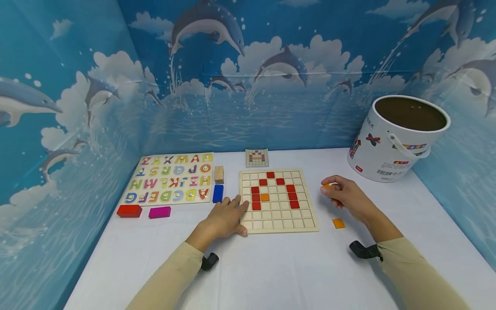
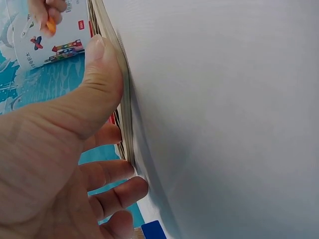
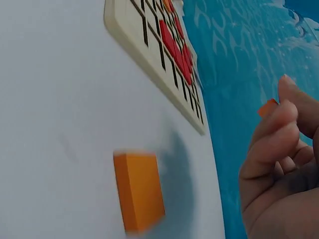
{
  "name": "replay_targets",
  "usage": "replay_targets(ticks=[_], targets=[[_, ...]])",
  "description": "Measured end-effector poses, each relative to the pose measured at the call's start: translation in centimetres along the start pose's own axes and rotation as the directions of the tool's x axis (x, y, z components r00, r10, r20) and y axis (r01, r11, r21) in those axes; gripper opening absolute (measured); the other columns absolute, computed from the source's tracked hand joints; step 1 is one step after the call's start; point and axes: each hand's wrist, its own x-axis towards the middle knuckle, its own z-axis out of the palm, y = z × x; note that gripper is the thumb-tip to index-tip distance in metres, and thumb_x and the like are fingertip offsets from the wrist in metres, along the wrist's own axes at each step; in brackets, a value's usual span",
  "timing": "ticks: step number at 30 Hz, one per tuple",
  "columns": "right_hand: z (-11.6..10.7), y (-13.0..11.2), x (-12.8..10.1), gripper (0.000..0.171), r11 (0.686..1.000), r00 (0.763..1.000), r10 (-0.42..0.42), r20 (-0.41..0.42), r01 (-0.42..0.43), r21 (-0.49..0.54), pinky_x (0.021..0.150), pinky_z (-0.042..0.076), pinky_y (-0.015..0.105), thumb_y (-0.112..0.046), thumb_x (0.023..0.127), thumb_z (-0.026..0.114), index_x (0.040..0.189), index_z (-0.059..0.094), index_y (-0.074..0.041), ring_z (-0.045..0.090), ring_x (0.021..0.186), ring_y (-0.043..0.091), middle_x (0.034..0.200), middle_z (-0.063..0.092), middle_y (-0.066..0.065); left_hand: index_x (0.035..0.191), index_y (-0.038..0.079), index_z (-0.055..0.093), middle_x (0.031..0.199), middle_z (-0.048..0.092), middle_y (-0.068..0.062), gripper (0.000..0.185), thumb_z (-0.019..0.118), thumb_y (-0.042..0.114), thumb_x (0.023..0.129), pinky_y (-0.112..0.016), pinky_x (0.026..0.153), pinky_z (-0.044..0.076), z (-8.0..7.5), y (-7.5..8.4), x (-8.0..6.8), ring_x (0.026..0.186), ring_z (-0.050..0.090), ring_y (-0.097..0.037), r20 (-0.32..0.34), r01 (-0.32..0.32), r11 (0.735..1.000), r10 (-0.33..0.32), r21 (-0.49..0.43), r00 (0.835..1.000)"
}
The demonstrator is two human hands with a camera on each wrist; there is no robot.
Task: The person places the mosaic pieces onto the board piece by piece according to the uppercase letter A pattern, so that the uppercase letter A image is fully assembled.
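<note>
A square wooden grid board (image 1: 284,215) lies on the table, with several red tiles (image 1: 291,196) set in an arch and one orange tile (image 1: 265,197) inside its left side. My left hand (image 1: 222,217) rests against the board's left edge, thumb near the front corner and fingers loosely bent along the side. To the right of the board, my right hand (image 1: 345,196) pinches an orange tile (image 3: 267,108) between thumb and fingers, raised above the table. Another loose orange tile (image 3: 142,191) lies on the cloth below that hand.
Behind the grid board lies a small pattern card (image 1: 256,158). At left is an alphabet board (image 1: 172,176), with red (image 1: 129,211), magenta (image 1: 159,212), blue (image 1: 218,193) and plain wooden (image 1: 219,175) blocks around it. A white bucket (image 1: 381,150) stands at back right.
</note>
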Motion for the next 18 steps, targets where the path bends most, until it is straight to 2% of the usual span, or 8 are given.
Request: replay_targets(ticks=[4,10,15,18], targets=[[2.2,-0.8,1.3,0.053,0.996,0.999,-0.011,0.048,0.007,0.087,0.061,0.051,0.028,-0.024,0.099,0.070,0.142,0.047,-0.002,0.056,0.066,0.018,0.091,0.058,0.022,0.158,0.017,0.040,0.165,0.031,-0.014,0.092,0.076,0.055,0.083,-0.048,0.102,0.040,0.0,-0.1,-0.1,0.129,0.044,-0.031,0.003,-0.001,1.000,0.001,0.000,1.000],[5.6,-2.3,2.9,0.052,0.985,0.991,-0.028,0.127,0.006,0.173,0.061,0.051,0.024,-0.015,0.099,0.068,0.144,0.046,-0.002,0.058,0.068,0.018,0.092,0.061,0.013,0.158,0.017,0.040,0.165,0.031,-0.015,0.091,0.076,0.054,0.083,-0.050,0.104,0.039,-0.1,0.0,-0.1,0.129,0.044,-0.032,0.013,0.003,1.000,-0.003,-0.003,1.000],[8.0,-3.0,4.0,0.048,0.985,0.983,-0.049,0.178,0.018,0.170,0.059,0.050,0.025,-0.011,0.099,0.068,0.140,0.047,-0.001,0.056,0.065,0.017,0.085,0.061,0.011,0.159,0.017,0.040,0.165,0.031,-0.015,0.092,0.075,0.055,0.083,-0.050,0.105,0.039,-0.1,0.0,-0.1,0.127,0.044,-0.031,0.012,0.004,1.000,-0.004,0.002,1.000],[9.0,-3.2,4.6,0.043,0.993,0.978,-0.054,0.200,0.032,0.109,0.057,0.047,0.027,-0.013,0.098,0.068,0.135,0.049,-0.003,0.055,0.061,0.019,0.081,0.060,0.011,0.159,0.017,0.040,0.165,0.031,-0.015,0.092,0.075,0.055,0.083,-0.050,0.105,0.039,-0.1,0.0,-0.1,0.127,0.044,-0.031,0.010,0.003,1.000,-0.003,0.001,1.000]])
